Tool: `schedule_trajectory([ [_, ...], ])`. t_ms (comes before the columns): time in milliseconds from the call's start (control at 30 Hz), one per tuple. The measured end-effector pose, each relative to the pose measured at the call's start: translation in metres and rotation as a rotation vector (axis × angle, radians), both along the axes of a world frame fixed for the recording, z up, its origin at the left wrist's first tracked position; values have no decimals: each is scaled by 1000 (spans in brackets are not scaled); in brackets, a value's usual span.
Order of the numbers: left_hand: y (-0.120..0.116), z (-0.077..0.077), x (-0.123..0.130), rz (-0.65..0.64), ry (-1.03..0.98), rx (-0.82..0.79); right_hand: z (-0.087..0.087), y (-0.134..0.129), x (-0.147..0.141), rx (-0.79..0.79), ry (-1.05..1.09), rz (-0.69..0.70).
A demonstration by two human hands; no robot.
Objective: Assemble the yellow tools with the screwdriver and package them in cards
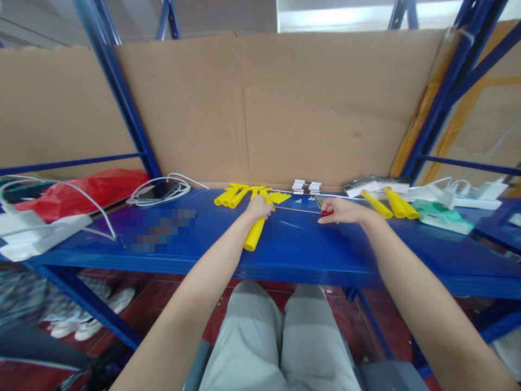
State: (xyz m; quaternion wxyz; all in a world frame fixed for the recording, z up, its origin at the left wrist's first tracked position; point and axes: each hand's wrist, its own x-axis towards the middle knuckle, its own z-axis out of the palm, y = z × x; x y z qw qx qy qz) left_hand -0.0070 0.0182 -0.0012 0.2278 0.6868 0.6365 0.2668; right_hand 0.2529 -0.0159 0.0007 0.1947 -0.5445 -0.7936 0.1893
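Observation:
On the blue table, my left hand (pixel 259 208) is closed round a yellow tube (pixel 254 237) whose open end points toward me. My right hand (pixel 336 210) grips the red handle of a screwdriver (pixel 299 209). Its thin shaft lies level and reaches left, with the tip at the yellow piece beside my left hand. Several more yellow tubes (pixel 240 196) lie just behind my left hand. Small screws (pixel 299 201) rest between the two hands, toward the back. A stack of white pieces (pixel 306 187) stands behind them.
More yellow tubes (pixel 376 205) lie at the right, near a black-and-white box (pixel 376 184) and a green plastic bag (pixel 442 214). At the left are a red bag (pixel 95 193), coiled white cable (pixel 179 190) and a power strip (pixel 44 236). Cardboard (pixel 301 108) walls the back.

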Motion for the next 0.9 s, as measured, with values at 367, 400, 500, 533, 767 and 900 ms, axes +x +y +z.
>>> schedule_trajectory([
  [367,-1,3,-3,21,105,8,5,-4,-6,253,-232,2],
  [400,-1,3,-3,28,98,6,6,-5,-8,270,-274,-18],
  [500,2,1,-4,49,81,4,7,-6,-13,267,-321,-45],
  [533,3,1,-5,56,73,1,6,-6,-14,260,-315,-40],
  [767,9,-2,-8,51,53,5,3,-6,-19,360,-380,-127],
  [900,13,-4,-11,35,75,23,6,-9,-20,365,-416,-112],
])
